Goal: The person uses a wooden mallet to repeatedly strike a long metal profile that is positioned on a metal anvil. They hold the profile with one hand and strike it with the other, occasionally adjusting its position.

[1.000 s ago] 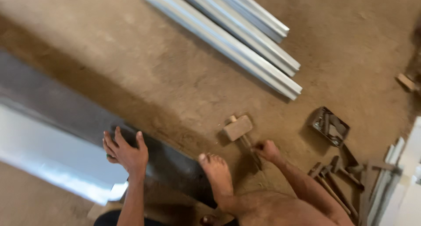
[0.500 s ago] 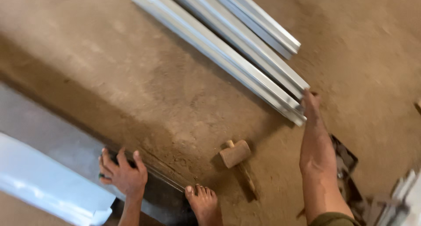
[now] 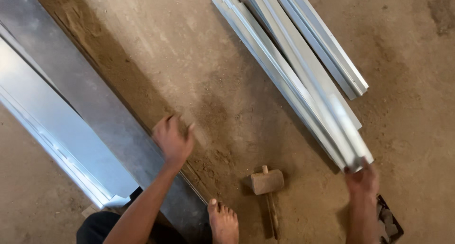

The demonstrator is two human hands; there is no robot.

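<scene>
Foot: your bare foot [image 3: 223, 221] stands at the bottom edge of the view, on the dirt floor [image 3: 199, 73], just beside the near corner of the sheet.
Mallet: the wooden mallet [image 3: 267, 182] lies on the floor between your foot and your right hand, head up, handle running toward you; it touches neither hand.
Tray: a small dark tray [image 3: 389, 222] of metal bits sits at the bottom right corner, partly behind your right forearm.
Right hand: your right hand [image 3: 362, 180] closes its grip on the near end of the long folded metal channel [image 3: 303, 83], fingers blurred.
Left hand: your left hand [image 3: 173, 140] is blurred, fingers spread, grip open, holding nothing; it sits over the right edge of the flat grey metal sheet [image 3: 95, 111], and you cannot tell if it touches.
Sheet: it runs diagonally from the upper left to your foot, its bright folded edge on the far left.
Channels: the held channel lies against others [image 3: 327, 49] in a bundle that runs up and left out of view.
Open room: bare floor lies between the sheet and the bundle, widest toward the top, and also right of the bundle.
</scene>
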